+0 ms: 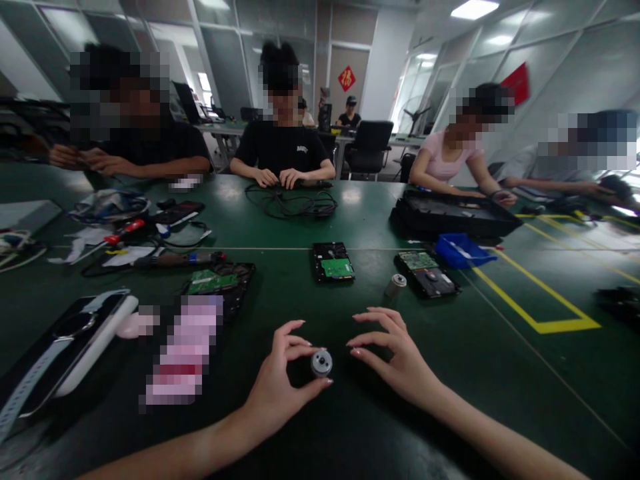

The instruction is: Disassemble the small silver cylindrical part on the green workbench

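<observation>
My left hand (281, 375) pinches a small metal cylinder (321, 364), which looks like a little electric motor, between thumb and fingers. Its round end, with a dark centre and small holes, faces up toward me. Just to the right, my right hand (396, 348) hovers with fingers curved and apart, holding nothing. Beyond that hand stands a second, similar metal cylinder (397, 286). A hard drive (334, 263) with a green circuit board lies ahead of both hands, and another hard drive (431, 275) rests farther right, behind the second cylinder.
Left of me are a pixelated pink item (185, 350), a watch on a dark-topped case (75, 327), another drive (243, 287) and an electric screwdriver (170, 261). A blue tray (463, 250) and black casing (455, 217) sit right. Several people work across the green table (280, 230).
</observation>
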{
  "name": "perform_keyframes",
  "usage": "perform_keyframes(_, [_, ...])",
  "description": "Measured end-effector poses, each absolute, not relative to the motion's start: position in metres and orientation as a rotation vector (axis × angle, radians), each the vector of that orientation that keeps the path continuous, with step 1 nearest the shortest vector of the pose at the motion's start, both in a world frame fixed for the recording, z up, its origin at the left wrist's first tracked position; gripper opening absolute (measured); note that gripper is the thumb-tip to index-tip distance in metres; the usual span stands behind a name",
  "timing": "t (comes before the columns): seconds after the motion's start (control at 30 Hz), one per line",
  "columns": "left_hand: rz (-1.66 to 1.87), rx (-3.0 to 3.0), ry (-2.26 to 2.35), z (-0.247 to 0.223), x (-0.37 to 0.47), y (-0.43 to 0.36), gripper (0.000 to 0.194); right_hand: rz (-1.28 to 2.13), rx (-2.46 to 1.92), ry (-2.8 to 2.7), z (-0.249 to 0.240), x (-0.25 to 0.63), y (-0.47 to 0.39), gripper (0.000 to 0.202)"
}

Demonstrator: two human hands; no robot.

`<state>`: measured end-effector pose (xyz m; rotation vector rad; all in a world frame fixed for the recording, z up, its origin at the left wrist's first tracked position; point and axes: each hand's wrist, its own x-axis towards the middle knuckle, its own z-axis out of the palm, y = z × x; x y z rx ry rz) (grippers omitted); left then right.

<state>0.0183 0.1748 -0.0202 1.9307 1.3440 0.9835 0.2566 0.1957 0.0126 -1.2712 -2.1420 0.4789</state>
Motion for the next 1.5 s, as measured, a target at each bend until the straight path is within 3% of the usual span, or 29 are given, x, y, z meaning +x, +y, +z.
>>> perform_keyframes(0.2, [1.041,1.891,1.321,-0.021,0.018,0.173,0.037,0.413,-1.077,-2.264,0.029,0.221,0.198,0.012])
perform_keyframes(0.37, [0.979,1.679,1.268,-0.019,0.019,0.172,0.071,0.451,-1.073,-2.248,0.021,0.213,0.197,0.012])
perform_keyframes(0.47, [0.945,1.603,1.243,-0.018,0.020,0.173,0.079,0.456,-1.046,-2.231,0.019,0.214,0.196,0.013])
perform_keyframes(0.77, [0.935,1.599,1.223,-0.020,0.020,0.175,0.080,0.571,-1.008,-2.220,0.016,0.214,0.197,0.015])
perform_keyframes(0.9, [0.948,1.635,1.261,-0.021,0.020,0.175,0.073,0.844,-0.943,-2.113,0.016,0.219,0.194,0.040])
perform_keyframes(1.03, [0.955,1.673,1.257,-0.021,0.018,0.176,0.076,1.030,-0.921,-1.833,0.015,0.225,0.194,0.030])
perform_keyframes(1.23, [0.923,1.718,1.268,-0.019,0.017,0.177,0.059,0.958,-1.001,-1.253,0.014,0.226,0.203,0.044])
perform_keyframes(1.33, [0.920,1.717,1.274,-0.019,0.017,0.176,0.058,0.971,-1.003,-1.368,0.015,0.226,0.202,0.043])
perform_keyframes(1.43, [0.920,1.711,1.285,-0.020,0.017,0.176,0.067,0.949,-1.016,-1.693,0.017,0.223,0.200,0.017])
perform_keyframes(1.5, [0.935,1.696,1.276,-0.021,0.018,0.176,0.072,0.910,-0.998,-1.894,0.019,0.219,0.198,0.021])
